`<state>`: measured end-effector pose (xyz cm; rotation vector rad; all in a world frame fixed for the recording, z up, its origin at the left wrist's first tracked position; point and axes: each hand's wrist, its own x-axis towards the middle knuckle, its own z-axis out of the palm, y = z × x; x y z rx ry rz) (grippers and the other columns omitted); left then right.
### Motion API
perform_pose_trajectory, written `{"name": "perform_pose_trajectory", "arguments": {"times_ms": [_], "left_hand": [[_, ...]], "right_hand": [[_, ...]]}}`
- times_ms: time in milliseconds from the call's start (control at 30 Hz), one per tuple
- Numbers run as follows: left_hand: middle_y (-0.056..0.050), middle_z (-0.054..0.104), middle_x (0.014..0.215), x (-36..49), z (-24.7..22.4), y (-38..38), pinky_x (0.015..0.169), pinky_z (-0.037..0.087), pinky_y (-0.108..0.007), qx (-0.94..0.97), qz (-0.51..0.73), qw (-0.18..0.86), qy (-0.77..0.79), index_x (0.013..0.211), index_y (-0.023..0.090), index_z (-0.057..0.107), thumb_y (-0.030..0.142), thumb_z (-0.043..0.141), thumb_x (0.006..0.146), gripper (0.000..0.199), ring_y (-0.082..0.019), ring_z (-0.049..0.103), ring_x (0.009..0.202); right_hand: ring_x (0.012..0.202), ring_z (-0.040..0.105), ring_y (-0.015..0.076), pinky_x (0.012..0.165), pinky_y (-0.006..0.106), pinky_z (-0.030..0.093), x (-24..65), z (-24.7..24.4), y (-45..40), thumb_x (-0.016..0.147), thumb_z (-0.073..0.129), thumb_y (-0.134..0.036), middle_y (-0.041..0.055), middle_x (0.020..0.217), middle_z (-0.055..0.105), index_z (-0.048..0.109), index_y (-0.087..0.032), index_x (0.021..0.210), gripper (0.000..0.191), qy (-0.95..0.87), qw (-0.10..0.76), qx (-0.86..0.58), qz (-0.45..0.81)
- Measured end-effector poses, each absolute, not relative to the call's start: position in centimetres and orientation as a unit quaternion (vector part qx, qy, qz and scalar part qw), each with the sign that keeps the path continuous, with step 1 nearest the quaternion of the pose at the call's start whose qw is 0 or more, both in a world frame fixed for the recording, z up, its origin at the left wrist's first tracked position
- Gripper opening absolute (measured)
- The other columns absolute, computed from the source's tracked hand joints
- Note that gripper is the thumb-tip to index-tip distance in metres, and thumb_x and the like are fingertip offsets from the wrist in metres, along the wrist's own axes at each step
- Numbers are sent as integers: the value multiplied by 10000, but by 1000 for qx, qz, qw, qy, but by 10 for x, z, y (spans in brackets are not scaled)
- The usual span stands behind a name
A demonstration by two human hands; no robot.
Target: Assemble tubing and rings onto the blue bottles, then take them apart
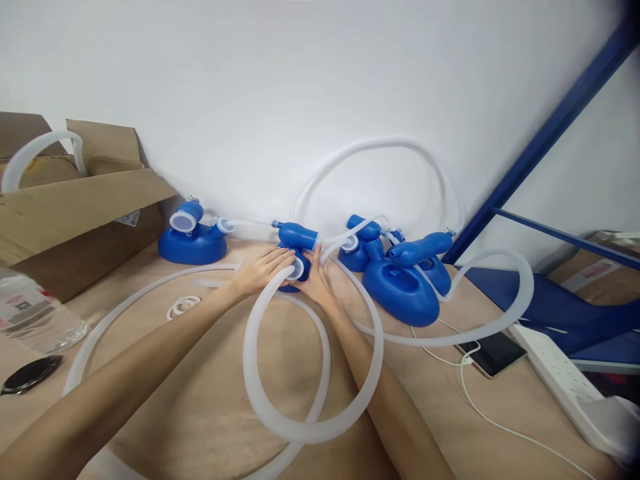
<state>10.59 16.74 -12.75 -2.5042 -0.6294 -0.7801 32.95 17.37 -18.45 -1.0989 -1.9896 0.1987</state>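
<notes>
Both left hand [260,269], nearly straight-fingered, and right hand [316,283], half-curled, clasp a bottle [306,263] between them; seemingly steadying it; next calls for minding the tube [251,360] by the left fingertips.

No legible text, bottle label [24,305] blurred, cardboard box label [129,219] too small to read

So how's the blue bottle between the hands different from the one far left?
The left hand and right hand are at the middle bottle; no hand touches the far-left bottle. The middle bottle's tube points its wide end right; the far-left bottle's tube points its toward us. Both bottles are blue.
</notes>
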Motion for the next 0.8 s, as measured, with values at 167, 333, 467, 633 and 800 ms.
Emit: {"name": "perform_pose_trajectory", "arguments": {"times_ms": [167,333,467,633,800], "left_hand": [[-195,741,1307,98,-123,181,1140,560,-488,-918,-260,241,-180,1327,140,654,469,582,1032,448,-308,709,1247],[-227,739,1290,96,-118,185,1108,583,-497,-923,-243,260,-143,1292,108,673,361,568,1048,367,-329,720,1220],[-224,745,1280,95,-111,183,1108,585,-481,-926,-238,265,-124,1283,101,674,299,525,1062,333,-316,725,1213],[-216,769,1225,97,-108,182,1081,601,-482,-925,-249,253,-139,1232,119,691,381,539,1053,352,-310,749,1167],[-162,804,1091,100,-107,185,1050,607,-453,-914,-274,226,-195,1154,166,702,422,502,1054,340,-276,762,1118]], "right_hand": [[1440,529,374,1181,576,440,331,-186,172,931,647,-635,227,1578,507,17,-143,1696,1106,-797,412,-434,77],[1456,501,335,1191,527,427,328,-184,170,944,690,-526,172,1558,535,324,-219,1663,863,-807,385,-445,50],[1436,510,334,1179,532,425,326,-183,169,945,713,-465,155,1521,564,482,-274,1590,712,-807,361,-467,26],[1436,503,355,1135,558,448,325,-188,169,940,720,-485,171,1506,574,482,-276,1590,723,-803,365,-472,12],[1438,491,377,1185,562,395,322,-194,171,891,759,-554,173,1519,572,601,-210,1489,708,-789,385,-479,-6]]}}
